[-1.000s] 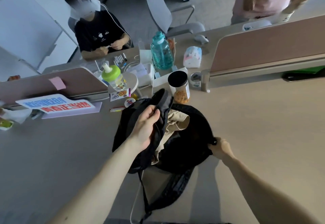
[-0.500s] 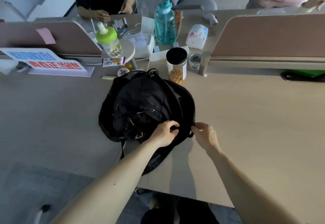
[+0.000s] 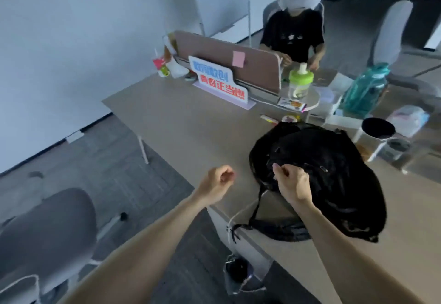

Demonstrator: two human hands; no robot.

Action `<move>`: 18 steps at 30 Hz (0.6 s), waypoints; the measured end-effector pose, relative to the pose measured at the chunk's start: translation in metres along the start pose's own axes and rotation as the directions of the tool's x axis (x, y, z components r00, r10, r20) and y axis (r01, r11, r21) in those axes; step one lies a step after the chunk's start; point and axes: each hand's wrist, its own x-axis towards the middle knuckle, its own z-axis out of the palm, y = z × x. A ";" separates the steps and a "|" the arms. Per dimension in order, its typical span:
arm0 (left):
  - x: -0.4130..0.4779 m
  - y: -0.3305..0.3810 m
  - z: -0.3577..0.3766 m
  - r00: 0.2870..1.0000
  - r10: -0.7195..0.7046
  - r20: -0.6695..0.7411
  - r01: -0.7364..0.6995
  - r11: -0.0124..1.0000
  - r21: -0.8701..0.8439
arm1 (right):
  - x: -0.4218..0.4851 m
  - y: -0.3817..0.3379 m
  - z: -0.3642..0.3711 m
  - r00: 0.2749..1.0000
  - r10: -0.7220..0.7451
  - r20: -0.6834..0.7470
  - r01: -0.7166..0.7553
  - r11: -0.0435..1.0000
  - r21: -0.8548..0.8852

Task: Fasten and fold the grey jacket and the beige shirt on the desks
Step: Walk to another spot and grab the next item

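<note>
Dim bluish light, motion blur, warped edges.

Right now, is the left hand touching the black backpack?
Apart. The head view shows a strip of bare desk between the left hand and the black backpack.

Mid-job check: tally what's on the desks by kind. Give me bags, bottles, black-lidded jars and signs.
Bags: 1, the backpack
Bottles: 2, the green-capped bottle and the teal bottle
Black-lidded jars: 1, the jar
Signs: 1, the sign
Total: 5
</note>
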 end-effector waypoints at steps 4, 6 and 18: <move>-0.087 -0.078 -0.114 0.962 -0.117 -0.246 0.126 0.992 0.021 | -0.036 -0.073 0.110 0.977 -0.119 0.174 0.128 0.991 -0.045; -0.137 -0.116 -0.166 0.909 -0.184 -0.374 0.209 0.977 0.027 | -0.061 -0.113 0.167 0.942 -0.188 0.279 0.212 0.976 -0.056; -0.396 -0.274 -0.340 0.471 -0.500 -0.727 0.571 0.801 -0.180 | -0.222 -0.264 0.410 0.520 -0.509 0.686 0.611 0.783 0.117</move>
